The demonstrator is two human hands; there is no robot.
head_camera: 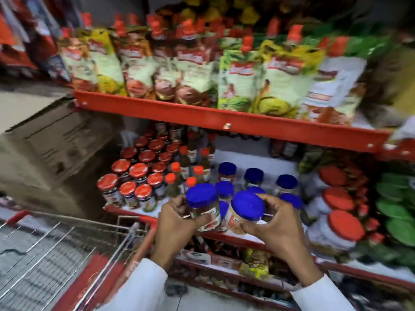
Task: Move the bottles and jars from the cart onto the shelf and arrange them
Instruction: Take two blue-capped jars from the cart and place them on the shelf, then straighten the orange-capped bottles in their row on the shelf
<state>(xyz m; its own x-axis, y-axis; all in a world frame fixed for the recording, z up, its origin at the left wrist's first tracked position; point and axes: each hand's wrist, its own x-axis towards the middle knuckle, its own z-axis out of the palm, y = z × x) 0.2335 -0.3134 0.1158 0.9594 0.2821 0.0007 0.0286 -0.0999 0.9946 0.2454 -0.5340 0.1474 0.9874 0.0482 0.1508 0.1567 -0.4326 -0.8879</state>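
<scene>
Head view shows a person standing at a red shelf point(226, 122) with a wire cart point(67, 248) to the left of it. The left hand point(177, 221) is closed around a blue-lidded jar point(203, 205) with dark red contents, and the right hand point(276, 223) is closed around a second blue-lidded jar point(246, 212) with pale, creamy contents. Both jars are held just above the front edge of the shelf board, side by side and very near each other; whether they touch cannot be told because of the blur.

Behind the two held jars, other blue-lidded jars point(253, 176) already stand on the shelf board in loose rows, with white bare space between and behind them. Left of these stand small bottles with orange caps point(197, 170), and further left a tight block of red-lidded jars point(139, 170). Right of the blue group lie big jars with red lids point(336, 198). Above the shelf board, a row of standing pouches point(190, 70) fills the upper level.

As a judgement, the task is in its middle: several jars are placed, these two are about to be set down, and the rows are not yet neat. The part of the cart basket that is visible seems to hold no jars, but much of it is outside the frame.

Labels are too blurred to read; only red logo bands on the pouches can be seen, not letters.
</scene>
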